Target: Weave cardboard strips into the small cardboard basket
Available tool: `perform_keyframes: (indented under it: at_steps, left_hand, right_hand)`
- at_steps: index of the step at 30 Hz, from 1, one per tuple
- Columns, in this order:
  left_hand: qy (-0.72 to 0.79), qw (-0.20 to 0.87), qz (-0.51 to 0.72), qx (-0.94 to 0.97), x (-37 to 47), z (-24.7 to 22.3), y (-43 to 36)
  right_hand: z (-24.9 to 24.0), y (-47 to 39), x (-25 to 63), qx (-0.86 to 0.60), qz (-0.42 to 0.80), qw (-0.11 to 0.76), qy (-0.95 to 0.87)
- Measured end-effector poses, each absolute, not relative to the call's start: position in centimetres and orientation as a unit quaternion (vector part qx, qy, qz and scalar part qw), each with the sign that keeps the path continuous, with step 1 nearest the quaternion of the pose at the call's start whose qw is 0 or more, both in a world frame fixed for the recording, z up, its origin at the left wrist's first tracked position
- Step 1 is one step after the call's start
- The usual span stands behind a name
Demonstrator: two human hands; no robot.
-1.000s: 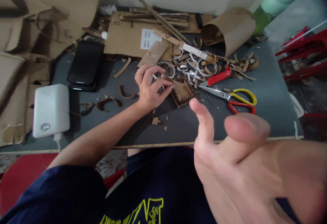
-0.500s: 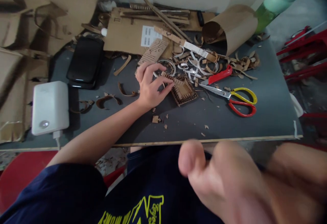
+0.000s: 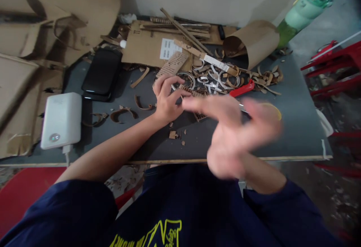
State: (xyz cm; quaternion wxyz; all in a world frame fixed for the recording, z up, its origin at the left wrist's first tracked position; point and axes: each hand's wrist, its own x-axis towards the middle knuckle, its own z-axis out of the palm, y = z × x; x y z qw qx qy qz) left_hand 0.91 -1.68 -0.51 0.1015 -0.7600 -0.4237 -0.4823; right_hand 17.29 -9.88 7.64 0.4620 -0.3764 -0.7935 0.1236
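Note:
My left hand [image 3: 167, 104] rests on the table with its fingertips closed on the end of a corrugated cardboard strip [image 3: 186, 89]. That strip lies along a small square cardboard tray [image 3: 199, 116], which is mostly covered from view. My right hand [image 3: 232, 138] hovers in front of the tray, smeared by motion. Its fingers look spread, one pointing left towards my left fingertips, and I see nothing in it. Behind it the scissors [image 3: 277, 111] are largely hidden. Just beyond lies a red-handled cutting tool [image 3: 242, 89].
White and brown paper curls [image 3: 214, 78] heap behind the tray. A ridged cardboard piece [image 3: 172, 65] lies further back. To the left are a white power bank [image 3: 62, 119] with a cable and a black phone-like device [image 3: 102, 72]. A cardboard tube [image 3: 258, 46] and green bottle [image 3: 304, 14] occupy the back right.
My right hand has risen from below the table edge, up and forward over the table, in front of the tray and scissors. My left hand keeps its place; the view has shifted slightly.

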Motion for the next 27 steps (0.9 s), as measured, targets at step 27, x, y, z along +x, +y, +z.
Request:
perform_keyframes:
  at_steps: [27]
  left_hand:
    - [-0.419, 0.032, -0.461, -0.782, 0.5, -1.1, -1.4]
  right_hand:
    - [2.5, -1.5, 20.4, -0.401, 0.294, 0.373, -0.783]
